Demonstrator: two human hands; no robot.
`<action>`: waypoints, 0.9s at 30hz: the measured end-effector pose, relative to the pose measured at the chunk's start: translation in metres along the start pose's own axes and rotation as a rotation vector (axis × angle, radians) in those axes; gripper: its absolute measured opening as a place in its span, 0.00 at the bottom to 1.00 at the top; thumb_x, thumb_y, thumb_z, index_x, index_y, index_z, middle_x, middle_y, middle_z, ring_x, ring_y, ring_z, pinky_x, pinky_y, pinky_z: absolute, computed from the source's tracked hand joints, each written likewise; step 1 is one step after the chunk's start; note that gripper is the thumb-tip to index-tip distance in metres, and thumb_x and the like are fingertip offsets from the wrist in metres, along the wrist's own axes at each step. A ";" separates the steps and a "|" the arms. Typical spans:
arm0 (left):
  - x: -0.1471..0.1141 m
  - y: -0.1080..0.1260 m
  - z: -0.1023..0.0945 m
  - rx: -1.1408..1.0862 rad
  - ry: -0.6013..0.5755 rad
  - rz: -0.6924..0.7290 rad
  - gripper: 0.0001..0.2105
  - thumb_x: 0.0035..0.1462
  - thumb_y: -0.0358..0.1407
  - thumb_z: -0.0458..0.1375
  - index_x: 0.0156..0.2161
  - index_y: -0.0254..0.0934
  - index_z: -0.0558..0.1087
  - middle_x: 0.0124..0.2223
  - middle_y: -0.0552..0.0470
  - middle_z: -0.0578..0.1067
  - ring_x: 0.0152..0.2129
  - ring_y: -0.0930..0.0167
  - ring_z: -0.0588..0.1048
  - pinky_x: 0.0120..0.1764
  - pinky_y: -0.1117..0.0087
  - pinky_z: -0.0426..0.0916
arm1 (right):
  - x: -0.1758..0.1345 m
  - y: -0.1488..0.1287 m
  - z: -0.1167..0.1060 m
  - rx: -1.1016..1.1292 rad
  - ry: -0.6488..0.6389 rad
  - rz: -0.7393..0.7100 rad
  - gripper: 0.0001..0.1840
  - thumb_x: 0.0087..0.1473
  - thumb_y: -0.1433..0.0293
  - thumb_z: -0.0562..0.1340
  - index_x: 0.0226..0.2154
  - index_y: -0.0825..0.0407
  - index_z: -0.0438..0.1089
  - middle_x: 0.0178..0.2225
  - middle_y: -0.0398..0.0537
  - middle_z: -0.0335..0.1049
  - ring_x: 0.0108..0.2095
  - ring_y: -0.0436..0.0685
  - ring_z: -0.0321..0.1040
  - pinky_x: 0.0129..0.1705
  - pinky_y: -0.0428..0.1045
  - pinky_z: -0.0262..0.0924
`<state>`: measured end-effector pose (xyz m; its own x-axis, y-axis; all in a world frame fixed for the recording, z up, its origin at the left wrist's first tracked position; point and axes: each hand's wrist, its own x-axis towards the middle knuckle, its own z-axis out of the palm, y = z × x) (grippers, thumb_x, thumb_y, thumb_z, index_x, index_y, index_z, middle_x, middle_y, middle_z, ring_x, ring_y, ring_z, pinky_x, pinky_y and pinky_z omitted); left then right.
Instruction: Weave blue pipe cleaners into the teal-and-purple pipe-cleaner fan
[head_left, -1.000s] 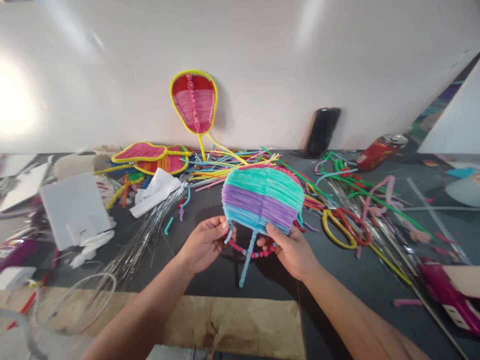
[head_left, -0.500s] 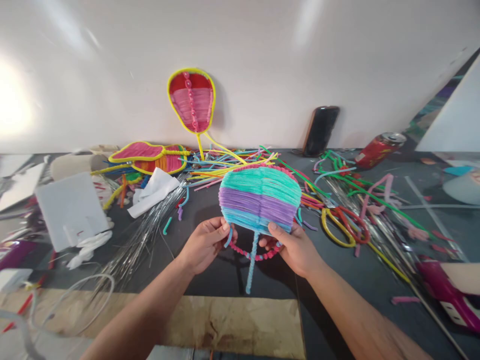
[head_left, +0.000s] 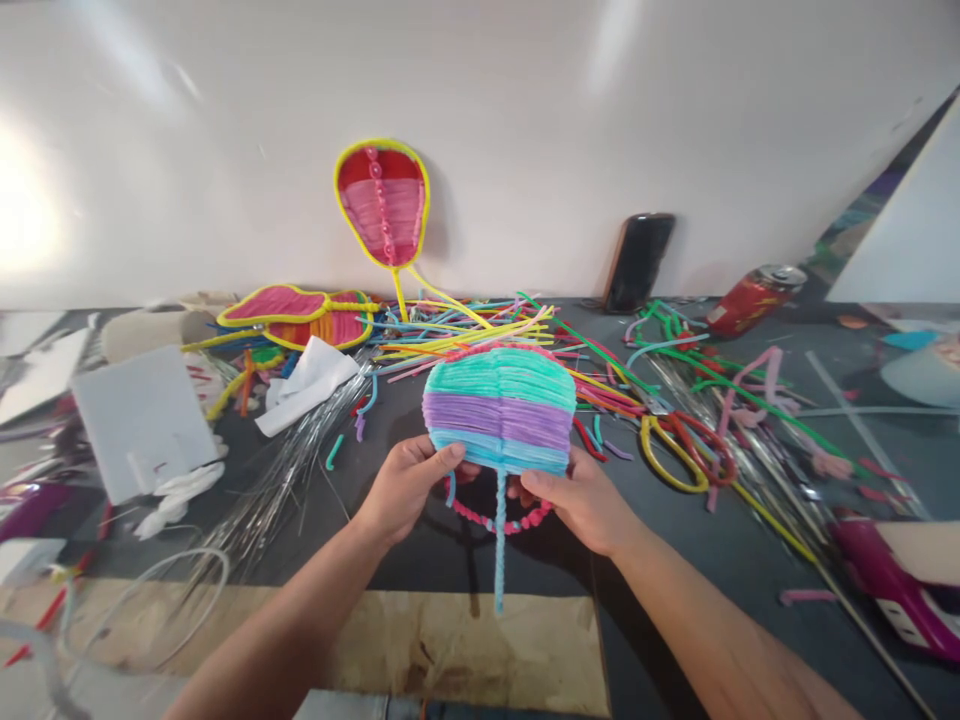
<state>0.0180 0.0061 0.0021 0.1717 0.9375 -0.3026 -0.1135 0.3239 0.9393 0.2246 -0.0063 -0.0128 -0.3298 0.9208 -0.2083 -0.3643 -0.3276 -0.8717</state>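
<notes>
Between my hands is a fan-shaped pipe cleaner piece [head_left: 499,410], banded green, purple and light blue. Its twisted blue stem [head_left: 500,545] points down toward me. My left hand [head_left: 412,485] pinches the lower left edge, thumb on the front. At the lower right edge my right hand [head_left: 585,495] grips it, its thumb also on the blue band. A pink beaded-looking loop [head_left: 517,525] hangs below the panel, partly behind the stem. The fingers behind the piece are mostly hidden.
Loose pipe cleaners [head_left: 465,330] lie heaped behind. A pink fan with a yellow rim [head_left: 384,205] leans on the white wall. Scissors [head_left: 675,455], a phone [head_left: 639,262], a red can [head_left: 756,300] and a purple glue gun [head_left: 896,590] are at right; silver strands [head_left: 300,440] at left.
The fan-shaped piece has shifted slightly left and down and turned more level. My left thumb has moved onto its front face, and the stem hangs straighter.
</notes>
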 end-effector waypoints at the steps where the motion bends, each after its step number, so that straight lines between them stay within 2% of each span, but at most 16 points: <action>1: 0.000 0.000 0.000 0.002 0.004 0.001 0.12 0.49 0.42 0.64 0.27 0.33 0.78 0.27 0.47 0.79 0.24 0.72 0.73 0.30 0.74 0.65 | 0.000 0.000 0.000 -0.007 0.008 0.011 0.14 0.42 0.63 0.70 0.30 0.53 0.72 0.24 0.46 0.75 0.26 0.52 0.70 0.28 0.46 0.62; 7: 0.000 0.000 0.002 0.016 0.043 0.017 0.12 0.47 0.42 0.65 0.25 0.33 0.77 0.25 0.48 0.79 0.22 0.73 0.72 0.27 0.74 0.64 | 0.001 0.002 0.003 0.035 0.072 0.041 0.14 0.42 0.63 0.70 0.29 0.53 0.70 0.21 0.44 0.73 0.22 0.51 0.69 0.25 0.45 0.60; 11: 0.001 -0.003 0.001 0.000 0.051 -0.002 0.12 0.48 0.42 0.64 0.26 0.32 0.77 0.25 0.47 0.79 0.22 0.74 0.72 0.27 0.75 0.64 | 0.001 0.001 0.005 0.081 0.072 0.050 0.14 0.42 0.63 0.70 0.29 0.53 0.69 0.19 0.42 0.72 0.21 0.50 0.68 0.22 0.43 0.59; 19: 0.004 -0.004 -0.002 -0.089 0.119 -0.038 0.14 0.46 0.43 0.65 0.28 0.32 0.77 0.26 0.46 0.79 0.22 0.73 0.73 0.25 0.76 0.62 | 0.002 -0.004 0.001 0.141 0.030 0.038 0.17 0.49 0.55 0.64 0.34 0.51 0.70 0.29 0.46 0.74 0.28 0.53 0.73 0.27 0.44 0.63; 27: 0.003 -0.002 0.000 -0.118 -0.003 0.019 0.20 0.49 0.51 0.61 0.33 0.33 0.76 0.30 0.46 0.78 0.27 0.69 0.74 0.30 0.72 0.66 | 0.004 -0.007 -0.005 0.128 0.090 -0.030 0.13 0.48 0.58 0.66 0.29 0.50 0.70 0.28 0.44 0.73 0.26 0.51 0.70 0.28 0.45 0.62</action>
<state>0.0191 0.0086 -0.0009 0.1712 0.9433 -0.2845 -0.2314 0.3192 0.9190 0.2300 0.0006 -0.0095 -0.2404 0.9437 -0.2271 -0.4826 -0.3192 -0.8156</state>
